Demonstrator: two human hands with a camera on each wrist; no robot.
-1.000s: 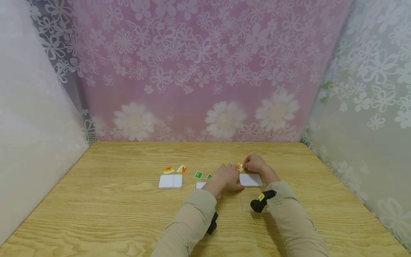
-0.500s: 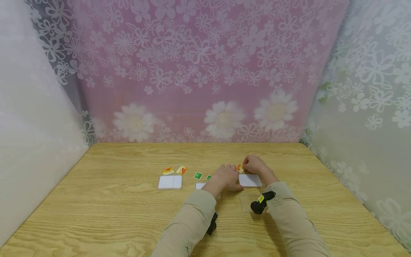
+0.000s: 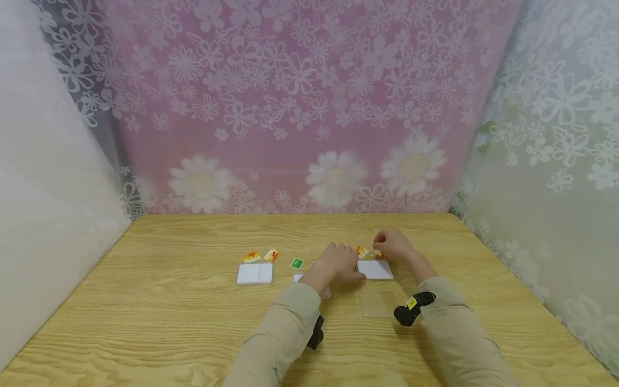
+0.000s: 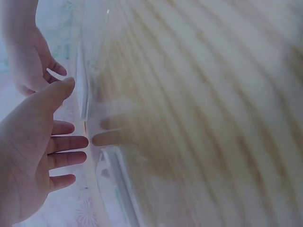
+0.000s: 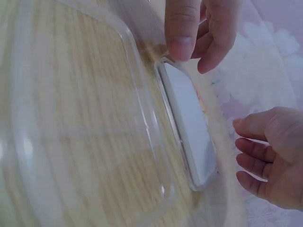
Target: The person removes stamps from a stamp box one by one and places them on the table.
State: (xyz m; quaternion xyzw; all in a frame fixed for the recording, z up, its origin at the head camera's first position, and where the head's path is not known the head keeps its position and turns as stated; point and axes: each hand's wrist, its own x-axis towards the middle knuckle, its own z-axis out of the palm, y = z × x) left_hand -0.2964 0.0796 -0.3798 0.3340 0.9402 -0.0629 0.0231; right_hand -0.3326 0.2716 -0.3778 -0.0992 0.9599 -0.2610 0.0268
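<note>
In the head view my left hand (image 3: 339,262) lies at the left end of a clear case with a white stack of cards (image 3: 376,270) in it. Its fingers look extended and spread in the left wrist view, thumb close to the case. My right hand (image 3: 394,244) hovers behind the case, thumb and fingers loosely bent, nothing visible between them. Just below its fingertips lies an orange picture card (image 3: 378,254), partly covered by the hand. A second orange card (image 3: 360,251) sits to its left, between the hands.
A clear plastic lid (image 3: 374,305) lies in front of the white stack. Farther left are another clear case with white cards (image 3: 254,274), two orange cards (image 3: 272,255) behind it, and a green card (image 3: 297,263). My left forearm covers most of a middle case (image 3: 297,278).
My right hand has shifted right, away from the left-hand orange card, and more of the right-hand orange card and the clear lid shows. My left hand stays beside the case.
</note>
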